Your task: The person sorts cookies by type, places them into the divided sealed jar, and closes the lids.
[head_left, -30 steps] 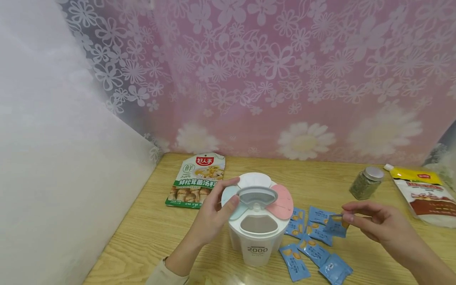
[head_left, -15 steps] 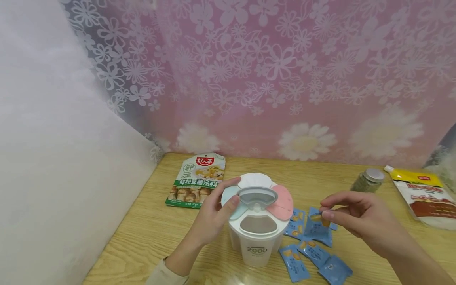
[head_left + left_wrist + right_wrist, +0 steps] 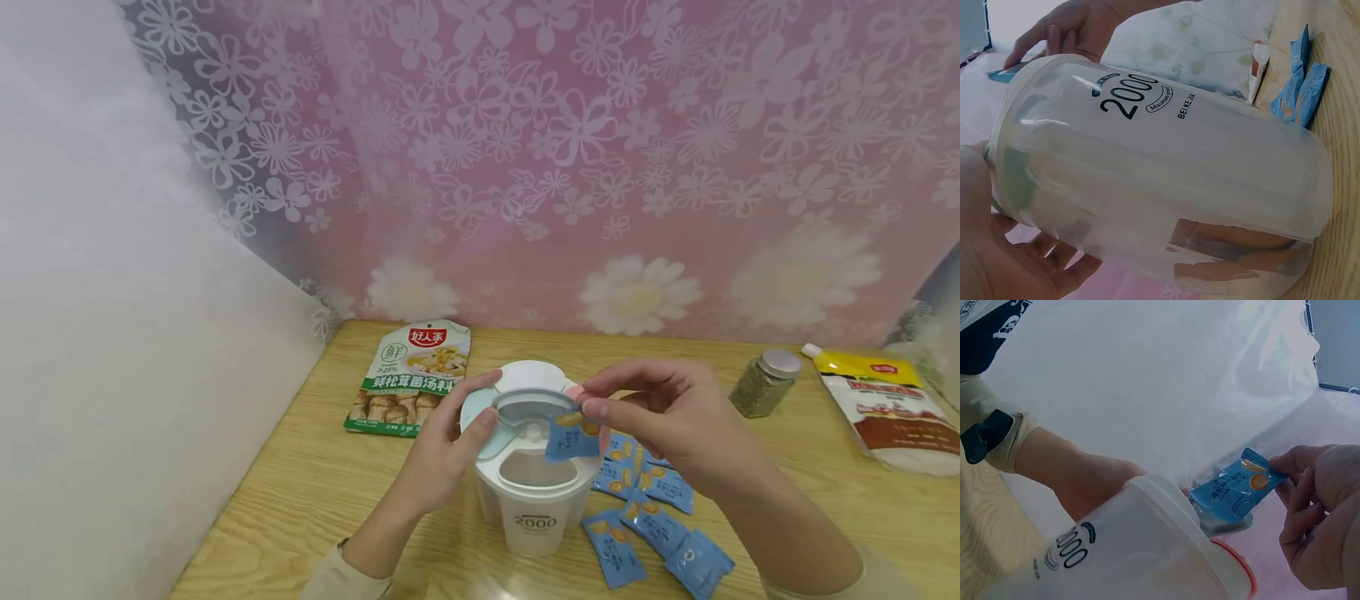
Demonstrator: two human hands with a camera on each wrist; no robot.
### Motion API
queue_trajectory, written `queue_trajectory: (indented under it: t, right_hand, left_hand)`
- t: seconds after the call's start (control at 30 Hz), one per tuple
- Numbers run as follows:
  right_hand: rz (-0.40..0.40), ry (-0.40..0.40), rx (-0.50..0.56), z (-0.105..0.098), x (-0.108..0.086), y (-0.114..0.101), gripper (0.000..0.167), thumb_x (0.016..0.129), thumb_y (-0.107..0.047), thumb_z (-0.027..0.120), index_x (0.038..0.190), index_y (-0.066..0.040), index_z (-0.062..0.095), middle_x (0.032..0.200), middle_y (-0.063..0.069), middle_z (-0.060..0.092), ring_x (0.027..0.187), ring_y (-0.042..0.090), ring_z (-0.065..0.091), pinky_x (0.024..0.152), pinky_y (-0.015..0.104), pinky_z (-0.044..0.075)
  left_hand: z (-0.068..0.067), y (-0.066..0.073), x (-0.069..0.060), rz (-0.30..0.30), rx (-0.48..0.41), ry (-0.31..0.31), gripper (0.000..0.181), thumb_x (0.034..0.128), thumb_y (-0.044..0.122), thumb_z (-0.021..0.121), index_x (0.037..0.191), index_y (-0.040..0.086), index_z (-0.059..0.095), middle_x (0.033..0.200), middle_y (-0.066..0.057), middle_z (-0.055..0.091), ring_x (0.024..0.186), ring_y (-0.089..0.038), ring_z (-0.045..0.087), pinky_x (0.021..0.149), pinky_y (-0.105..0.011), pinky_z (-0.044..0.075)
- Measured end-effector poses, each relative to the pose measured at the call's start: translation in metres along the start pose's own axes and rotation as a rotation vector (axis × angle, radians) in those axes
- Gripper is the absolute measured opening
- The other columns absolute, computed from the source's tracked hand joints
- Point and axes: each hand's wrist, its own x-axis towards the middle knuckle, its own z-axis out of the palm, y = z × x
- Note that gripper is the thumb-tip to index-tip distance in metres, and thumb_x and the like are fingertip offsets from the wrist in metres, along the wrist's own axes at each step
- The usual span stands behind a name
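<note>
A clear storage canister [image 3: 534, 533] with a round white lid stands upright on the table. White, pale blue and pink petal flaps top the lid; the grey flap [image 3: 525, 403] is raised behind the front opening [image 3: 537, 469]. My left hand [image 3: 442, 458] grips the lid's left side, thumb on top and fingers round the edge. Above the lid, my right hand [image 3: 671, 417] pinches a blue snack packet [image 3: 1235, 486] by one corner between thumb and forefinger. Several like packets [image 3: 613, 546] lie right of the canister. Through its wall, brown shapes [image 3: 1229, 240] show in the left wrist view.
A green and white soup-seasoning pouch [image 3: 408, 379] lies behind my left hand. At the right stand a jar of dried herbs [image 3: 765, 383] and a yellow, white and brown bag [image 3: 888, 412]. A pink floral curtain [image 3: 525, 167] hangs behind the table.
With the packet pinched in it, my right hand has moved left from above the pile to over the canister's lid. My left hand keeps its grip on the lid.
</note>
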Motion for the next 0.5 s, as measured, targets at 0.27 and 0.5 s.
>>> queue_trajectory:
  t: [0.27, 0.5]
  right_hand:
    - [0.131, 0.107, 0.013, 0.032, 0.005, -0.002, 0.016, 0.09, -0.01, 0.074, 0.104, -0.004, 0.071, 0.093, 0.001, 0.075, 0.051, 0.011, 0.058, 0.043, 0.025, 0.041]
    - [0.07, 0.159, -0.07, 0.042, -0.002, 0.003, 0.015, 0.09, -0.01, 0.075, 0.101, -0.002, 0.07, 0.091, -0.001, 0.077, 0.052, 0.01, 0.059, 0.034, 0.027, 0.034]
  left_hand:
    - [-0.001, 0.001, 0.0, 0.01, 0.071, -0.008, 0.042, 0.1059, 0.019, 0.048, 0.147, 0.019, 0.045, 0.145, -0.009, 0.049, 0.115, -0.019, 0.061, 0.085, -0.033, 0.059]
    - [-0.001, 0.002, 0.0, 0.033, 0.097, -0.012, 0.041, 0.1065, 0.02, 0.046, 0.148, 0.02, 0.045, 0.146, -0.008, 0.049, 0.118, -0.019, 0.058, 0.088, -0.031, 0.057]
